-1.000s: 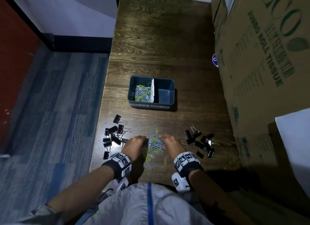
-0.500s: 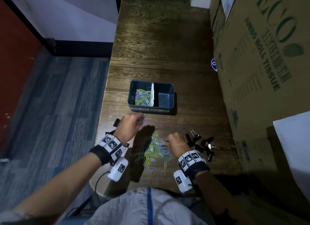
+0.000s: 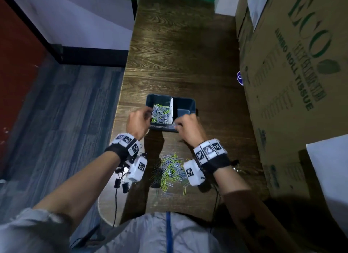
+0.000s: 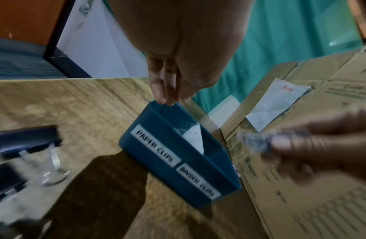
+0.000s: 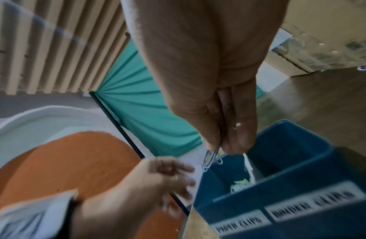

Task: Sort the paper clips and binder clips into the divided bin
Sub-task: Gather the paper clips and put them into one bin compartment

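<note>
The blue divided bin (image 3: 188, 103) stands mid-table, labelled PAPER CLIPS on the left and BINDER CLIPS on the right. Its left compartment holds several paper clips (image 3: 160, 114); the right one looks empty. My left hand (image 3: 146, 113) hovers at the bin's left rim with straight fingers (image 4: 163, 90) and holds nothing. My right hand (image 3: 177, 124) is at the bin's front wall and pinches a few grey paper clips (image 5: 211, 157) above the paper-clip side. A loose pile of paper clips (image 3: 171, 169) lies between my wrists. Black binder clips (image 3: 120, 177) lie to the left.
Large cardboard boxes (image 3: 291, 83) line the table's right side, close to the bin. The table's left edge (image 3: 120, 102) drops to a grey floor. More binder clips (image 3: 235, 165) peek out behind my right wrist. A white divider card (image 3: 171, 109) stands inside the bin.
Both hands rose from the paper clip pile and moved forward to the bin, the left one first. The left hand now holds nothing; the right one carries clips.
</note>
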Tool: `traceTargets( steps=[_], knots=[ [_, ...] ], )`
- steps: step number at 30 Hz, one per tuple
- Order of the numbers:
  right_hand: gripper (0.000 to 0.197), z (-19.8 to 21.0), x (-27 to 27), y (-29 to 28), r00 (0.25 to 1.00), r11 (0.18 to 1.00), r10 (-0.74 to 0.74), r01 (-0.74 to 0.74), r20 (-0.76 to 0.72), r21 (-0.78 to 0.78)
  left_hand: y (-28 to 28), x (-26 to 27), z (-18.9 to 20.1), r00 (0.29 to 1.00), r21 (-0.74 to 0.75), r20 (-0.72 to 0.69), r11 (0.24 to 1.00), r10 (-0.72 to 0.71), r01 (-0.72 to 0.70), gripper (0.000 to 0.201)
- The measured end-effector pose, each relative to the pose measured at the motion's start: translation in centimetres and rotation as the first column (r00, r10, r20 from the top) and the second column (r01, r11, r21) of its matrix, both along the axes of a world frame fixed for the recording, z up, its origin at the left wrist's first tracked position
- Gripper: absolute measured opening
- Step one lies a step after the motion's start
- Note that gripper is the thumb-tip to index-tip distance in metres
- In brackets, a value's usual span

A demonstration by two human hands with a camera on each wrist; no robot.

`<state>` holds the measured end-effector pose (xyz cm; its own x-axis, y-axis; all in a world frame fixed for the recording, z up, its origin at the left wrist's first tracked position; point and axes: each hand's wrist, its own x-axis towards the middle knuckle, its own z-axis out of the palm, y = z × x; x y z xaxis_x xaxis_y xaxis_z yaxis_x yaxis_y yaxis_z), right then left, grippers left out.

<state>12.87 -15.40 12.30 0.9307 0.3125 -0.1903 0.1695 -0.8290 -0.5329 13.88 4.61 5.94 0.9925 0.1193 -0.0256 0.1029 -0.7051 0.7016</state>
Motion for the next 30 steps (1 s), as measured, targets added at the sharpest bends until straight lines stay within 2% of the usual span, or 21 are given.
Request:
traceTargets(
  steps=[2,4,5,6,8,11,13,15,16,19,21,24,26,30],
  knots=[
    [0.026,0.7,1.8,1.2,0.998,1.0,-0.019,0.019,0.052,0.014,-0.2,-2.4,-1.2,1.0,0.027,0.003,1.0,0.01,-0.01,0.024],
    [0.017,1.2,3.3,2.5,0.998,0.998,-0.032,0.03,0.05,0.048,-0.7,-4.7,-2.6,0.998,0.053,-0.038,0.997,-0.047,0.049,0.022],
    [0.013,1.4,3.8,2.9,0.998,0.997,-0.048,0.046,0.039,0.066,-1.0,-5.7,-3.3,0.992,0.057,-0.078,0.993,-0.097,0.102,0.021],
    [0.018,1.4,4.2,3.1,0.997,0.995,-0.07,0.067,0.038,0.069,-1.2,-6.6,-4.0,0.98,0.058,-0.13,0.985,-0.153,0.162,0.019],
    [0.023,1.1,4.4,3.0,0.992,0.993,-0.106,0.101,0.065,0.065,-1.8,-8.1,-5.1,0.923,0.075,-0.281,0.953,-0.264,0.295,0.02],
    [0.013,-1.1,2.4,1.8,0.991,0.995,-0.094,0.09,0.094,0.041,-3.0,-9.8,-6.4,0.798,0.142,-0.493,0.872,-0.347,0.468,0.047],
    [0.015,-4.5,0.0,0.3,0.995,0.994,-0.102,0.101,-0.005,-0.046,-3.6,-10.4,-7.0,0.747,0.148,-0.536,0.827,-0.393,0.542,0.068],
    [0.008,-7.8,-2.5,-1.4,0.977,0.98,-0.133,0.105,-0.167,-0.168,-3.9,-10.7,-7.8,0.694,0.171,-0.565,0.759,-0.446,0.628,0.084],
    [0.015,-9.1,-3.8,-2.2,0.956,0.972,-0.142,0.086,-0.258,-0.218,-3.9,-10.9,-8.1,0.663,0.18,-0.582,0.721,-0.471,0.669,0.089],
    [0.085,-11.5,-7.4,-3.9,0.872,0.963,-0.029,-0.106,-0.488,-0.247,-4.3,-11.8,-8.6,0.597,0.208,-0.598,0.616,-0.534,0.76,0.096],
    [0.104,-12.1,-9.5,-3.9,0.865,0.931,0.083,-0.244,-0.494,-0.271,-4.7,-12.7,-8.7,0.587,0.255,-0.568,0.554,-0.578,0.793,0.096],
    [0.098,-13.2,-12.0,-3.4,0.899,0.895,0.177,-0.316,-0.4,-0.316,-4.7,-14.0,-8.9,0.592,0.316,-0.521,0.506,-0.615,0.803,0.096],
    [0.088,-13.7,-13.0,-3.3,0.938,0.906,0.199,-0.286,-0.282,-0.312,-4.4,-14.7,-9.4,0.627,0.327,-0.461,0.537,-0.628,0.778,0.094],
    [0.073,-14.6,-13.7,-3.7,0.969,0.925,0.178,-0.225,-0.174,-0.307,-4.0,-15.2,-9.1,0.721,0.263,-0.356,0.677,-0.594,0.687,0.061]
  ],
)
